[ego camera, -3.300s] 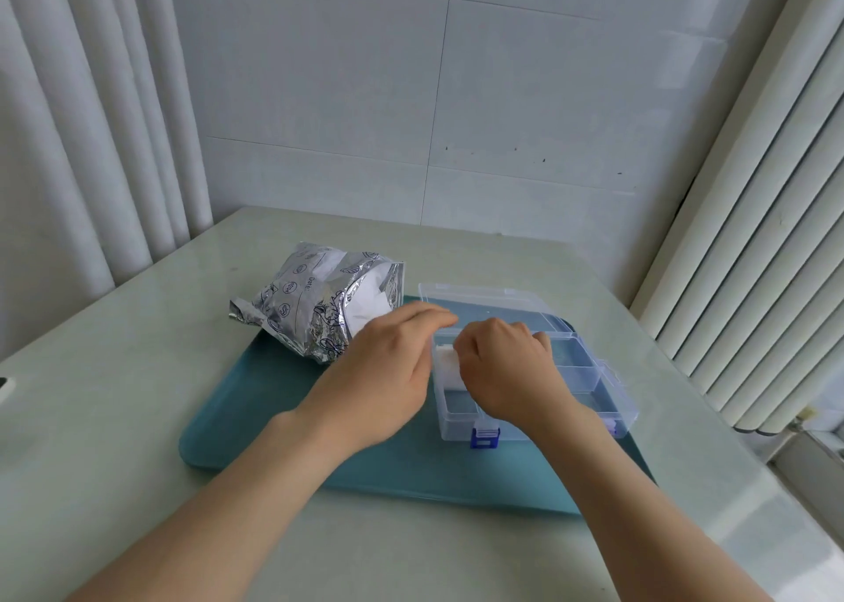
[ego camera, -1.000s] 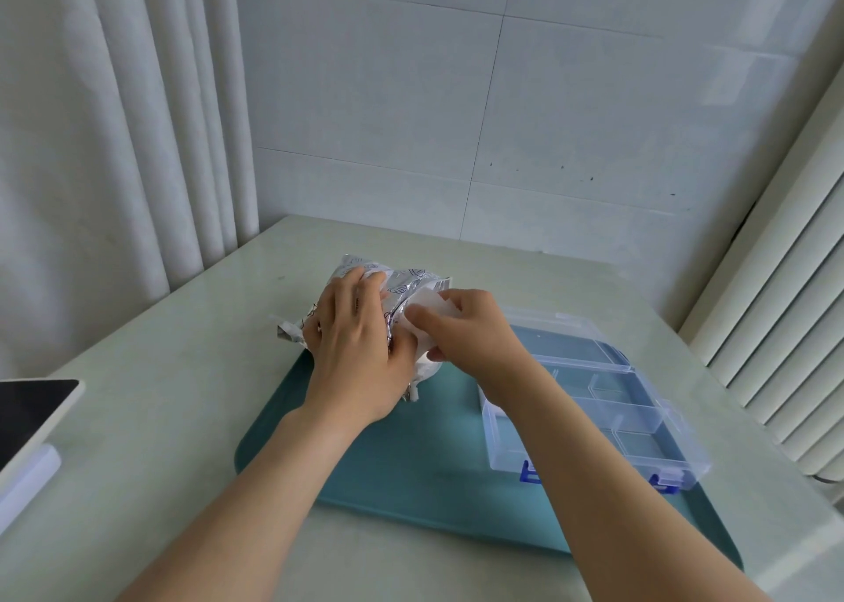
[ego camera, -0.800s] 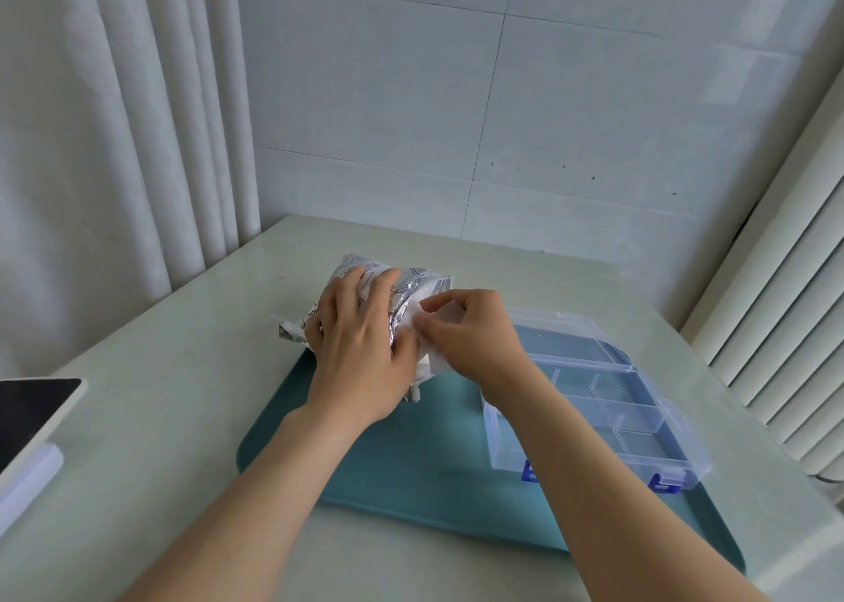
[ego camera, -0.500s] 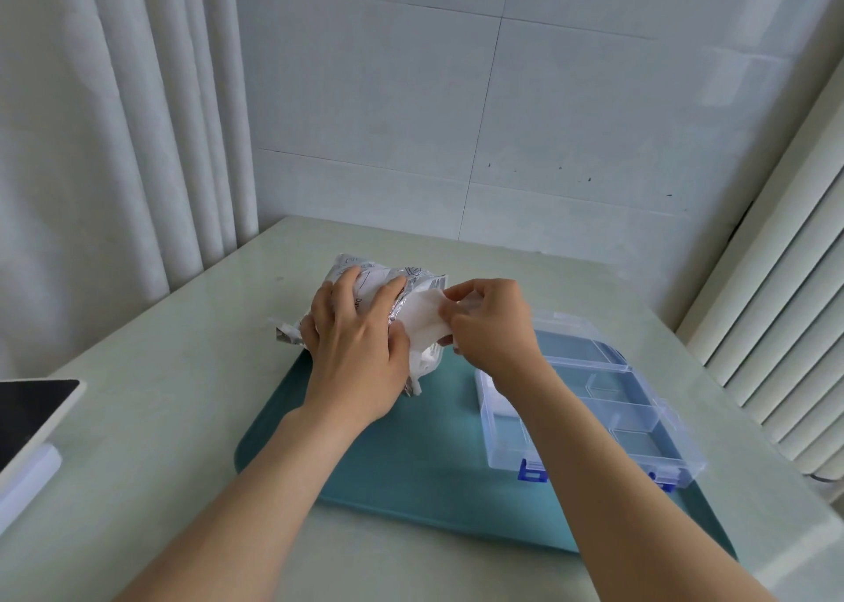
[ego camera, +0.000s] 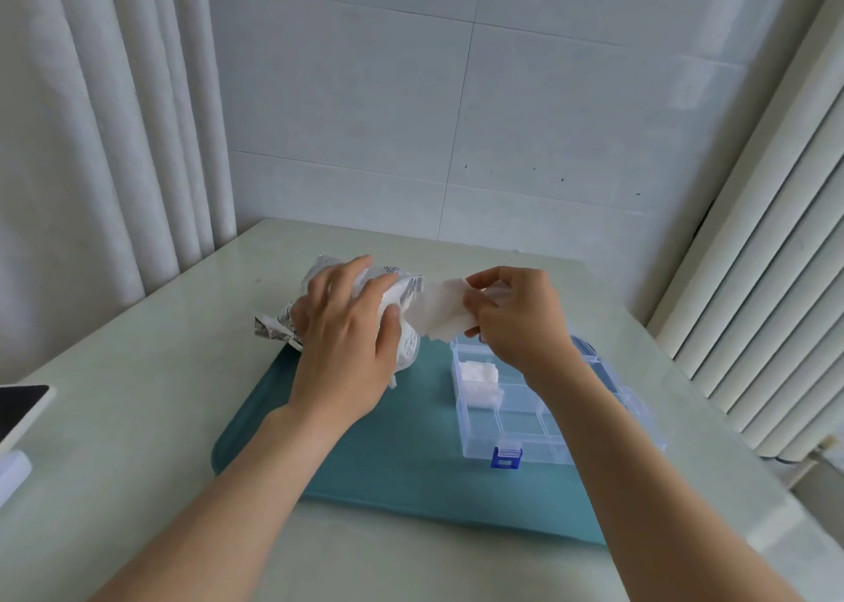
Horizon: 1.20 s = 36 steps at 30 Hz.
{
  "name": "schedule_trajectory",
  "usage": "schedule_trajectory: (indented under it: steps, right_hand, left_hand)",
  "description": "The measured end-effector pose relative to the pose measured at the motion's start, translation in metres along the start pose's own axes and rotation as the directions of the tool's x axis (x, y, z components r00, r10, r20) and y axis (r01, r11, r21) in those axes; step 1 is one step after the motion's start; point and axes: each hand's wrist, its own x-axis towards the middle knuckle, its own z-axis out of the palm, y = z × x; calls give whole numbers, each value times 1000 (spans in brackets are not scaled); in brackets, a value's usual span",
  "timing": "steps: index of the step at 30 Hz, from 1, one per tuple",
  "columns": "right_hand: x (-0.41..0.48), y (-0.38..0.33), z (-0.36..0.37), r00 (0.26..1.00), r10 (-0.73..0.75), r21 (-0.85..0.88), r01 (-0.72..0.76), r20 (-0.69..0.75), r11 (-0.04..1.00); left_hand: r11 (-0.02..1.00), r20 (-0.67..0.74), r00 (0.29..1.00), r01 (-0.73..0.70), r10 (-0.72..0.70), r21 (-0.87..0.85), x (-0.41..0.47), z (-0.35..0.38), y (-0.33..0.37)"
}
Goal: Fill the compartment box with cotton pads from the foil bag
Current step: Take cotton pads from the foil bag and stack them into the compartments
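the right grip (ego camera: 516, 323) pinches a white cotton pad (ego camera: 438, 316) between thumb and fingertips, just clear of the mouth of the foil bag (ego camera: 274, 331). the pad hangs in the air above the tray (ego camera: 411, 441), at about 11 o'clock of the compartment box (ego camera: 525, 414). the left grip (ego camera: 342, 341) is closed over the bag, fingers spread across the top and thumb at the opening, pinning it down at the tray's 10 o'clock corner.

what i would worry about is the bag mouth. more white shows there, touching the held pad, so a quick pull could likely drag a second pad out onto the tray. the pad looks soft and limp, and held by one edge it may fold or catch on a divider instead of lying flat. the right forearm also crosses over the box, which looks light, so a low sweep might nudge it.

the box lies open on the tray's 3 o'clock side, its blue latch (ego camera: 506, 457) at 6 o'clock. white pads (ego camera: 477, 382) fill the compartments at its 10 o'clock corner. the other compartments i can see look empty, so i judge the filling barely begun.
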Motion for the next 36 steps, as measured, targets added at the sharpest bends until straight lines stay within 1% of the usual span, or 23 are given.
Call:
schedule_trajectory:
  steps: [2, 3, 5, 8, 10, 12, 13, 14, 16, 19, 22, 24, 28, 30, 31, 33, 34, 36]
  right_hand:
    - [-7, 2, -9, 1000, 1, 77, -2, 10, 997]
    - [-11, 2, -13, 1000, -8, 113, 6, 14, 994]
    - [-18, 2, -20, 999, -36, 174, 32, 21, 984]
    - [-29, 6, -25, 997, -75, 251, 64, 35, 966]
    - [-36, 11, -25, 994, -95, 304, 76, 47, 950]
    - [-42, 16, -24, 990, -125, 324, 98, 64, 941]
    - [-44, 18, -24, 987, -138, 322, 107, 75, 941]
    - [-46, 20, -24, 985, -145, 324, 109, 90, 940]
    - [-48, 23, -25, 982, -137, 370, 79, 132, 926]
    - [-49, 27, -25, 982, -74, 445, -11, 173, 896]
    - [-49, 31, -24, 995, 14, 482, -63, 104, 874]
    - [-45, 33, -25, 997, 62, 543, -82, 54, 836]
    - [-43, 31, -30, 989, 102, 613, -13, -110, 790]
    - [-45, 27, -34, 985, 86, 632, 27, -147, 774]
    - [-47, 24, -35, 988, 70, 642, 34, -137, 766]
    - [-51, 18, -37, 998, 18, 651, 20, -52, 758]
    - [-53, 17, -36, 1000, -12, 641, 6, 5, 768]
    - [-55, 16, -32, 995, -50, 574, -10, 89, 818]
  left_hand:
    - [992, -21, 997, -72, 71, -101, 0, -2, 9]
    - [981, -22, 997, -70, 67, -180, 0, -3, 15]
    - [937, 29, 1000, 20, -10, -349, 0, -7, 28]
    - [824, 226, 964, 239, -139, -514, -4, -8, 45]
    - [711, 375, 907, 391, -191, -585, -8, -5, 51]
    - [535, 507, 831, 544, -231, -647, -10, -4, 56]
    - [445, 556, 798, 596, -234, -668, -10, -4, 58]
    - [377, 583, 779, 623, -229, -685, -10, -5, 59]
    - [310, 600, 768, 639, -222, -704, -10, -6, 60]
    - [279, 608, 758, 652, -236, -705, -10, -6, 58]
    - [239, 617, 749, 662, -241, -711, -12, -4, 58]
    - [226, 609, 750, 660, -258, -717, -12, -3, 58]
    - [247, 565, 758, 645, -326, -723, -13, 2, 55]
    - [282, 543, 767, 635, -341, -719, -13, 2, 54]
    - [301, 545, 771, 633, -330, -713, -13, 3, 53]
    - [318, 571, 770, 638, -285, -701, -13, 3, 54]
    - [320, 585, 767, 642, -264, -697, -13, 3, 55]
    - [306, 621, 752, 658, -221, -688, -13, 3, 57]
